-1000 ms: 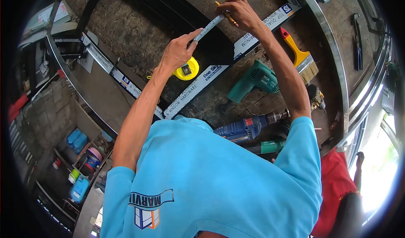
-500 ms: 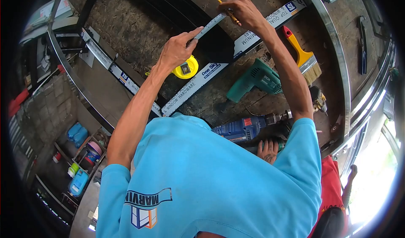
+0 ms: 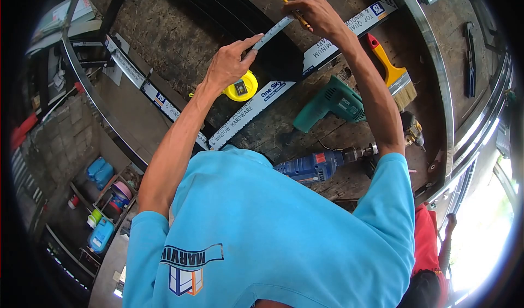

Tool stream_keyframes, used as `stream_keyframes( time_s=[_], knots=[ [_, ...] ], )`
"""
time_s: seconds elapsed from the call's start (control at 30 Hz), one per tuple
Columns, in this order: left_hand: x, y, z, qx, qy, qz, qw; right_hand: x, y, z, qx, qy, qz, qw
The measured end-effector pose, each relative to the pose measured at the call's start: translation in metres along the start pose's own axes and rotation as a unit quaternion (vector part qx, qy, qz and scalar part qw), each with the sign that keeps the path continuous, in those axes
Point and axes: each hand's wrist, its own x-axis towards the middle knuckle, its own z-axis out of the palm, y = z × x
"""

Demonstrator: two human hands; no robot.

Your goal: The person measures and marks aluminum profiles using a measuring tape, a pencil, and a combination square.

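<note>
My left hand (image 3: 228,65) pinches the silver blade of a tape measure (image 3: 275,28), with its index finger pointing along it. The yellow tape case (image 3: 243,88) lies just below that hand. My right hand (image 3: 316,14) is closed around a yellow pencil (image 3: 297,14), near the hooked end of the blade. It is hard to see whether its fingers also grip the blade. The blade slants across a dark black profile (image 3: 281,57). Beneath it, a frame bar with printed "One Sky" film (image 3: 251,109) runs diagonally.
A green drill (image 3: 330,103), a blue drill (image 3: 311,168) and a yellow-handled paintbrush (image 3: 394,76) lie on the worktable (image 3: 164,30) near my right arm. A curved-looking metal rail (image 3: 436,62) borders the right side. A person in red (image 3: 426,242) is at lower right.
Another person's hand beside the blue drill has withdrawn, along with the green item it was touching. The person in red has shifted slightly. My two hands have barely moved.
</note>
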Motion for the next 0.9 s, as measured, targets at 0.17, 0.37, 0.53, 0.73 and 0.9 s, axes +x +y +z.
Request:
stream_keyframes(
  time_s=[0.17, 0.37, 0.53, 0.73, 0.9],
  knots=[
    [-0.001, -0.003, 0.001, -0.01, 0.009, 0.016, 1.0, 0.002, -0.001, -0.003, 0.005, -0.001, 0.001, 1.0],
    [-0.001, -0.003, -0.001, -0.008, 0.005, 0.027, 1.0, 0.002, 0.007, 0.011, -0.001, 0.005, 0.006, 1.0],
    [0.0, -0.007, 0.001, 0.001, 0.004, 0.032, 0.999, 0.001, 0.01, 0.018, -0.006, 0.004, 0.021, 1.0],
    [0.0, -0.01, 0.001, 0.006, -0.005, 0.033, 0.999, 0.0, 0.012, 0.021, -0.011, -0.01, 0.03, 0.999],
    [0.001, -0.009, -0.001, 0.001, -0.021, 0.016, 1.0, 0.01, 0.003, -0.014, 0.054, -0.069, -0.016, 0.996]
  ],
)
